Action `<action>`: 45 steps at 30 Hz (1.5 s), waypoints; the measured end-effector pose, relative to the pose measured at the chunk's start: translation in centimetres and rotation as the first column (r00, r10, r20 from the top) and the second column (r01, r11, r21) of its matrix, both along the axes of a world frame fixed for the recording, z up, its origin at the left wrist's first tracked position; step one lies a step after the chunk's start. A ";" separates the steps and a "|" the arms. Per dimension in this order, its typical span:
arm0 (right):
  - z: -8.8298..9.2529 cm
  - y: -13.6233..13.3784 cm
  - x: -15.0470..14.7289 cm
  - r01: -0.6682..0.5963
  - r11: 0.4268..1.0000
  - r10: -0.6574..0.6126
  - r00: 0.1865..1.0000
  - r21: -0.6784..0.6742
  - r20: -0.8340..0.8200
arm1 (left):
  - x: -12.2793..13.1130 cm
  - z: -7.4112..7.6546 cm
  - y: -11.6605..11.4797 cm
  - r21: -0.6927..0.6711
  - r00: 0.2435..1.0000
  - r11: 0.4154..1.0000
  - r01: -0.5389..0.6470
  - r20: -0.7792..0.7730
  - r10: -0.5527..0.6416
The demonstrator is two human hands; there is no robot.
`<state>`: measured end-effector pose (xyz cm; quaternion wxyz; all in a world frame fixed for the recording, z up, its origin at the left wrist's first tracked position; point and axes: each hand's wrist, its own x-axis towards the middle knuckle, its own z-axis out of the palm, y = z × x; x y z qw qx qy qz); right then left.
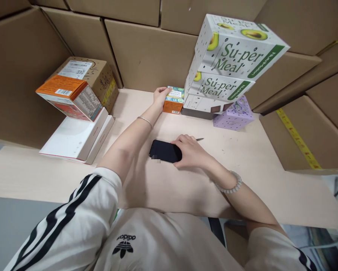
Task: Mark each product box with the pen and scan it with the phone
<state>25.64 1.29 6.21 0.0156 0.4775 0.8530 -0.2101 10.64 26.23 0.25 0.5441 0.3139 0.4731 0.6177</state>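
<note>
A black smartphone [164,150] lies flat on the table, its dark screen facing up. My right hand [190,151] grips its right end, thumb on the near edge and fingers on the far one. Farther off, my left hand [161,97] has its fingers closed on the left side of a small orange box [172,107] with a blue and green top. That box rests on the table against the stack of white boxes. Behind my right hand a pen [199,139] shows only its tip; the rest is hidden.
White "Su-per Meal" boxes [239,56] stand stacked at the back right, beside a purple box [233,114]. On the left, an orange box [70,96] sits on white boxes [73,137] before a brown carton [99,81]. Large cardboard boxes [152,56] wall in the table [146,188].
</note>
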 end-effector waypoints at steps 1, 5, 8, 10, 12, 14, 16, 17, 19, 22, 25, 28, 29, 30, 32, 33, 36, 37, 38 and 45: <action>0.2 -0.1 0.0 -0.010 1.000 0.010 1.000 0.015 0.005 | -0.1 0.0 0.2 0.010 1.000 1.000 -0.005 -0.016 0.005; 1.0 -0.6 -0.2 -0.083 0.996 0.082 0.996 0.035 0.024 | -0.6 0.1 0.7 0.054 0.997 0.999 0.008 -0.082 -0.003; 1.2 -0.9 -0.4 -0.137 0.991 0.136 0.988 0.004 0.066 | -0.5 0.3 1.2 0.085 0.991 0.996 0.010 -0.134 0.002; 1.2 -1.0 -0.5 -0.153 0.988 0.153 0.984 -0.009 0.086 | -0.5 0.5 1.2 0.103 0.985 0.994 -0.023 -0.165 0.040; 1.0 -1.0 -0.6 -0.164 0.986 0.164 0.982 -0.017 0.091 | -1.0 0.9 0.7 0.153 0.968 0.986 -0.061 -0.231 0.096; 0.9 -1.0 -0.6 -0.174 0.984 0.176 0.981 -0.024 0.086 | -2.3 1.4 -0.4 0.283 0.907 0.959 -0.033 -0.395 0.148; 0.9 -0.9 -0.5 -0.180 0.983 0.182 0.980 -0.032 0.079 | -4.4 2.1 -2.3 0.450 0.759 0.885 0.124 -0.617 0.207; 1.0 -0.8 -0.3 -0.181 0.983 0.183 0.981 -0.038 0.068 | -5.7 2.6 -3.4 0.499 0.681 0.839 0.216 -0.693 0.236; 1.3 -0.8 0.2 -0.177 0.982 0.179 0.984 -0.061 0.021 | -8.4 3.8 -5.9 0.544 0.555 0.766 0.342 -0.775 0.303; 2.1 -0.8 1.1 -0.157 0.982 0.150 0.986 -0.102 -0.074 | -12.3 5.8 -9.9 0.538 0.392 0.753 0.378 -0.830 0.397; 2.7 -0.7 1.8 -0.112 0.988 0.101 0.990 -0.110 -0.102 | -15.6 7.8 -13.7 0.508 0.283 0.817 0.273 -0.854 0.437; 3.0 -0.8 2.0 -0.058 0.994 0.046 0.992 -0.096 -0.119 | -18.9 9.2 -16.7 0.523 0.236 0.847 0.097 -0.839 0.491; 3.1 -0.8 1.9 -0.043 0.995 0.030 0.991 -0.093 -0.132 | -20.0 9.4 -17.5 0.546 0.258 0.837 0.040 -0.815 0.519; 3.1 -0.8 1.8 -0.030 0.995 0.016 0.989 -0.092 -0.147 | -21.0 9.5 -18.1 0.565 0.289 0.825 -0.009 -0.788 0.543; 3.1 -1.0 1.6 -0.010 0.995 -0.008 0.985 -0.102 -0.174 | -22.9 9.3 -18.9 0.578 0.313 0.808 -0.114 -0.751 0.582; 3.2 -1.0 1.5 0.002 0.994 -0.023 0.983 -0.113 -0.182 | -23.7 9.1 -19.1 0.565 0.299 0.807 -0.173 -0.750 0.590; 3.1 -1.2 1.6 0.044 0.985 -0.076 0.979 -0.164 -0.191 | -25.4 8.2 -19.3 0.468 0.221 0.810 -0.354 -0.799 0.559; 3.0 -1.2 1.7 0.059 0.983 -0.093 0.977 -0.175 -0.194 | -25.7 8.0 -19.3 0.431 0.221 0.817 -0.383 -0.816 0.534; 2.9 -1.2 1.8 0.070 0.981 -0.106 0.975 -0.181 -0.197 | -25.9 7.9 -19.4 0.402 0.236 0.828 -0.390 -0.826 0.512; 2.5 -0.8 1.9 0.179 0.969 -0.224 0.923 -0.168 -0.311 | -22.9 8.6 -21.6 0.486 0.288 0.862 -0.147 -0.812 0.507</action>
